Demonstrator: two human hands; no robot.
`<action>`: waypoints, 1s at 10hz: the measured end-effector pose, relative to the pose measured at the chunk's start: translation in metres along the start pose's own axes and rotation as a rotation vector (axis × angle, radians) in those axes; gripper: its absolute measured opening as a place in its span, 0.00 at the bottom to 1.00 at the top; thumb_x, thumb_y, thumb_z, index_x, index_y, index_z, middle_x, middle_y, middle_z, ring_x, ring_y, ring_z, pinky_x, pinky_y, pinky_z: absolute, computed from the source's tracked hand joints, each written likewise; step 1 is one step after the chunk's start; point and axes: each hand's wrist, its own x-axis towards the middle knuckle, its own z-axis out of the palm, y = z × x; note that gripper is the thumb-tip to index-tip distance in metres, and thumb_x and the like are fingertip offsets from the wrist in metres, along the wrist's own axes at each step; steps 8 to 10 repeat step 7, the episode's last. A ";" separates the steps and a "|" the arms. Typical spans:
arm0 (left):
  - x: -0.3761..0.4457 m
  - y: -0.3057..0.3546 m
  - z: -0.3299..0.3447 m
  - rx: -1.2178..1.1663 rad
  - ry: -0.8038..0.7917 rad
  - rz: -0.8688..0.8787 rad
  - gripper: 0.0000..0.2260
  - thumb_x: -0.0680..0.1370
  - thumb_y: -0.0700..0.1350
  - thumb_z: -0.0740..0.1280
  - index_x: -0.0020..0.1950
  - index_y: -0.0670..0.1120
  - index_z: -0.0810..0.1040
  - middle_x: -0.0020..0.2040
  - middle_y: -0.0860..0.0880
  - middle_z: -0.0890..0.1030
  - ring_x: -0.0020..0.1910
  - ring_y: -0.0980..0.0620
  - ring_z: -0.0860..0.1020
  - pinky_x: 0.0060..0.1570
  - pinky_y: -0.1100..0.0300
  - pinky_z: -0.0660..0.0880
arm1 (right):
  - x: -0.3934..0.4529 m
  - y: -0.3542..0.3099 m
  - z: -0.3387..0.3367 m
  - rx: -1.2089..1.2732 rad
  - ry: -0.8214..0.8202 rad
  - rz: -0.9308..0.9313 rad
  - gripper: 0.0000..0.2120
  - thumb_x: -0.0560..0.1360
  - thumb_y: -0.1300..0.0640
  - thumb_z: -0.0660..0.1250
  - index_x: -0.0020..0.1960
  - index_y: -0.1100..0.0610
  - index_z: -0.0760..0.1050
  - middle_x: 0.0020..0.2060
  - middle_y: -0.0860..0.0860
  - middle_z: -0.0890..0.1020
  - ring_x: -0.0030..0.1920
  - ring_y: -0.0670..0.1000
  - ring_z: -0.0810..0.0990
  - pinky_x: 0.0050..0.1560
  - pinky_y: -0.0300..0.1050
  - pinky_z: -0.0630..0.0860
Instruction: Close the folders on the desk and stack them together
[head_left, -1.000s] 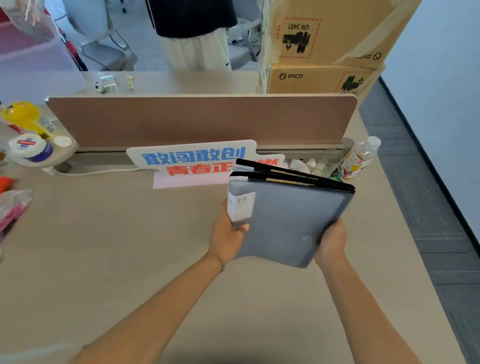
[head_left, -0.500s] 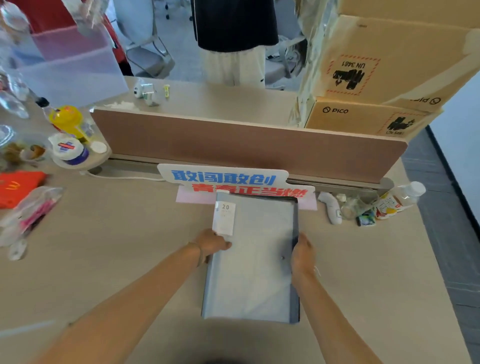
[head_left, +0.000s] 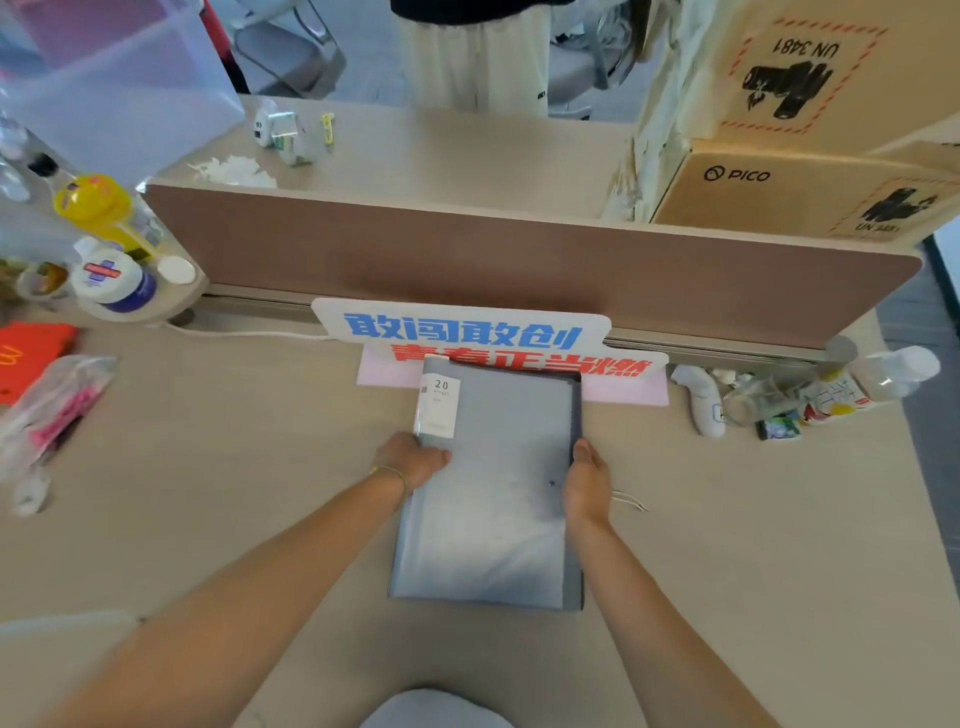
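While flat on the desk, matte rectangular folders, left hand seemingly pinching, right hand flat alongside.

- Folders: grey plastic, faint sheen, smooth.
- Desk: beige laminate, matt.
- Partition: brown, apparently felt.
- Boxes: plain cardboard.

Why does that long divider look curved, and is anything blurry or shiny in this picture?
Head view: the wide-angle lens bows the divider and stretches the edges; the plastic bag at far left is smeared, while the grey folders in the middle look fairly sharp; their top cover shows a pale sheen toward its near end and a soft shadow beside the right hand.
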 end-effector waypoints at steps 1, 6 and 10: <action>-0.002 0.000 0.003 0.073 0.074 0.029 0.17 0.74 0.51 0.73 0.57 0.42 0.82 0.58 0.43 0.85 0.57 0.41 0.82 0.46 0.59 0.71 | 0.003 0.006 0.004 0.008 0.001 0.011 0.20 0.83 0.53 0.57 0.70 0.62 0.73 0.67 0.57 0.78 0.66 0.60 0.76 0.59 0.45 0.73; -0.015 -0.004 0.007 0.034 0.094 0.050 0.22 0.75 0.54 0.71 0.64 0.44 0.77 0.63 0.44 0.82 0.61 0.41 0.80 0.54 0.58 0.73 | -0.011 -0.006 -0.010 -0.140 -0.066 -0.053 0.23 0.83 0.54 0.58 0.77 0.58 0.64 0.74 0.57 0.71 0.72 0.62 0.70 0.70 0.51 0.66; -0.029 0.002 0.005 0.023 0.139 0.079 0.21 0.78 0.52 0.66 0.68 0.44 0.72 0.65 0.41 0.80 0.63 0.39 0.78 0.60 0.54 0.74 | -0.024 -0.010 -0.019 -0.092 -0.084 -0.038 0.25 0.83 0.53 0.58 0.79 0.53 0.61 0.76 0.53 0.68 0.75 0.59 0.68 0.74 0.52 0.64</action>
